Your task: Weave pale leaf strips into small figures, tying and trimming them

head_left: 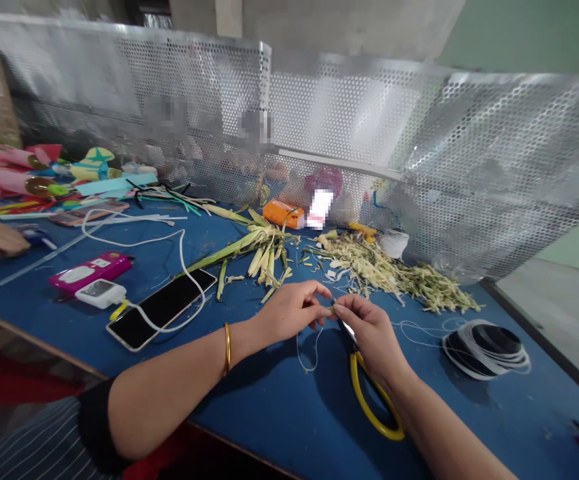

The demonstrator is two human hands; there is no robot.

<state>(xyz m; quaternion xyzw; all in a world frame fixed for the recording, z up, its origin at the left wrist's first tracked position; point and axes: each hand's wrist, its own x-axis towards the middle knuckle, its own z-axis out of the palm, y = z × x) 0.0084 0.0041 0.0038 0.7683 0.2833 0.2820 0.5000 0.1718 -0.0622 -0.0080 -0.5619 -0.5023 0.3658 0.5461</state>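
Spreading under the fingers, a smooth blue table ran back to a curved screen of perforated metal, with a pale green wall beyond. No writing could be read; the white label past the fingertips was blurred. The left hand and right hand met tip to tip, thumbs and forefingers of both pinching a small pale scrap, a thin white thread looping down below it. Yellow-handled scissors lay under the right palm. Beyond the fingers lay a shredded heap of dry husk and long green stalks; left of them, a glossy black phone; right, flat coils of black tape.
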